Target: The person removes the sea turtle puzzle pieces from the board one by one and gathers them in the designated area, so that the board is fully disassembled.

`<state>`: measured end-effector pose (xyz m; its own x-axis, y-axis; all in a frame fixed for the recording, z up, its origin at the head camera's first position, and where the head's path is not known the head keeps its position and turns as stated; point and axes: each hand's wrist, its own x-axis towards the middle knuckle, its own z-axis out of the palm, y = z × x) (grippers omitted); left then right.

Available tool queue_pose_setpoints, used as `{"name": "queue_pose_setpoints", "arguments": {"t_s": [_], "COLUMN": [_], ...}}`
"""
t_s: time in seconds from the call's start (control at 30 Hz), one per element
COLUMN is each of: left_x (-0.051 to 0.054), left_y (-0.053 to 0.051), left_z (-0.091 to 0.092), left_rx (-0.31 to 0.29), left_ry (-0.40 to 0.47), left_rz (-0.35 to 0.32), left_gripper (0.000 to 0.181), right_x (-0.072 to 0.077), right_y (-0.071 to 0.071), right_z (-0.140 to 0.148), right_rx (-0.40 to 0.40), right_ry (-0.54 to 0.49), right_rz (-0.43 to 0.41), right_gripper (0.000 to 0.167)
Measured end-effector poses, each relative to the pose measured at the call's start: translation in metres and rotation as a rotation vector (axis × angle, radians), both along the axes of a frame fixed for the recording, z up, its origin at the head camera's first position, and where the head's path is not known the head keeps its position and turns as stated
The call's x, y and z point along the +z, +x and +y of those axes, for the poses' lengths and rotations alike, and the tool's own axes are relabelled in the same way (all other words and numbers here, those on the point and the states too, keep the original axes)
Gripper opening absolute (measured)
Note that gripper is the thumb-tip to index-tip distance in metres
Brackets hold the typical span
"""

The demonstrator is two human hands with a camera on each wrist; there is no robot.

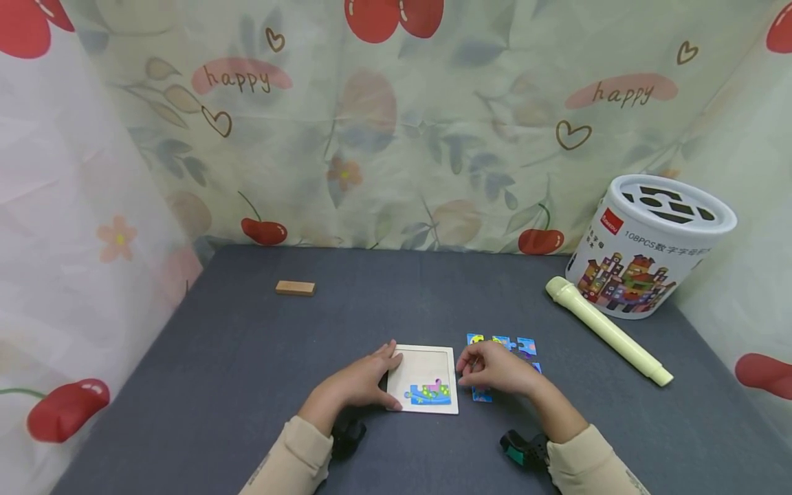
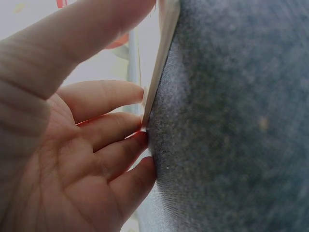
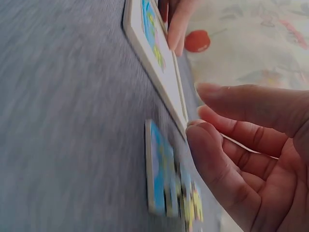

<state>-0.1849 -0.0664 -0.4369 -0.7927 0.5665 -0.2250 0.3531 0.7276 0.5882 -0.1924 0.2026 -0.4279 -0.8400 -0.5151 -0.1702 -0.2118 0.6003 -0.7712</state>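
Observation:
A square, pale wooden puzzle tray [image 1: 421, 361] lies on the dark table. Several colourful pieces [image 1: 433, 397] sit inside it along the near right side. My left hand [image 1: 364, 379] rests at the tray's left side; its thumb lies on the near left corner and its fingers [image 2: 108, 101] touch the edge. Just beyond the right edge is my right hand [image 1: 500, 369], with a gap between thumb and forefinger and nothing held. Loose jigsaw pieces [image 1: 526, 346] lie beneath and behind it, partly hidden; the right wrist view shows some of these flat pieces [image 3: 157, 166] beside the tray.
A small wooden block [image 1: 295, 288] lies at the back left. To the right, a pale yellow stick [image 1: 609, 332] lies aslant before a large white bucket [image 1: 643, 254] with a holed lid. Patterned cloth [image 1: 396, 172] hangs behind and along both sides.

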Motion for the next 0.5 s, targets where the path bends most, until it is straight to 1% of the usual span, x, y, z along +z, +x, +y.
{"name": "queue_pose_setpoints", "arguments": {"t_s": [0.23, 0.4, 0.5], "left_x": [-0.001, 0.0, 0.0], "left_y": [-0.001, -0.001, -0.001], "left_z": [0.0, -0.001, -0.001], "left_rx": [0.009, 0.005, 0.002], "left_ry": [0.004, 0.006, -0.001], "left_rz": [-0.004, -0.012, -0.014], "left_gripper": [0.085, 0.085, 0.085], "right_x": [0.002, 0.0, -0.002], "right_y": [-0.007, -0.011, -0.012], "right_z": [-0.027, -0.04, -0.047], "right_rx": [0.07, 0.115, 0.143], "right_ry": [-0.011, -0.035, -0.037], "right_rz": [-0.013, -0.035, -0.034], "right_gripper": [0.016, 0.017, 0.017]}}
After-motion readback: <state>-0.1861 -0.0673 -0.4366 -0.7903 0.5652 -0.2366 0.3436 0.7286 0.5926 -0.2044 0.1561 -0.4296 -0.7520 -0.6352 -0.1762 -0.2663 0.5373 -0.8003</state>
